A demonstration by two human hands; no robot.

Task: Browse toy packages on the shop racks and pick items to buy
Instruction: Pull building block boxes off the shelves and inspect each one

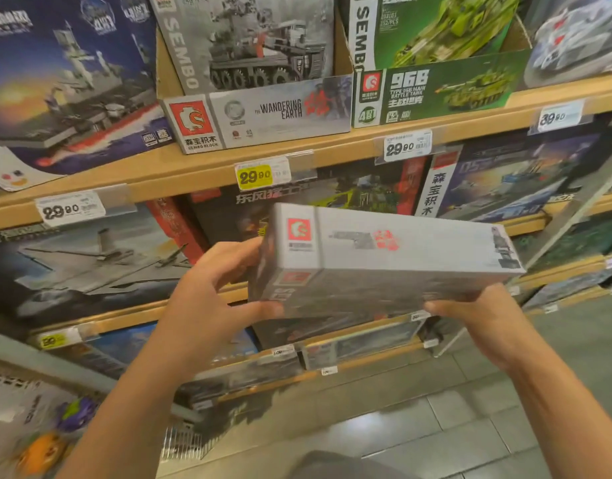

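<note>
Two hands: my left hand [207,299] and right hand [484,316] both grip one grey box [384,267], held tilted at frame centre, off the racks.
Left grip: thumb on the lower face, fingers curled round the box's left end.
Right grip: thumb on the near face, fingers hidden underneath.
Box marking: red logo; remaining print blurred.
Open carton [263,112], upper centre: holds a grey "SEMBO" tank box [249,43]; front reads "THE WANDERING EARTH".
Green carton [435,95], upper right: reads "96B", "TYPE 96B MAIN BATTLE TANK".
Yellow price tag [255,177]: "29.90".
</note>
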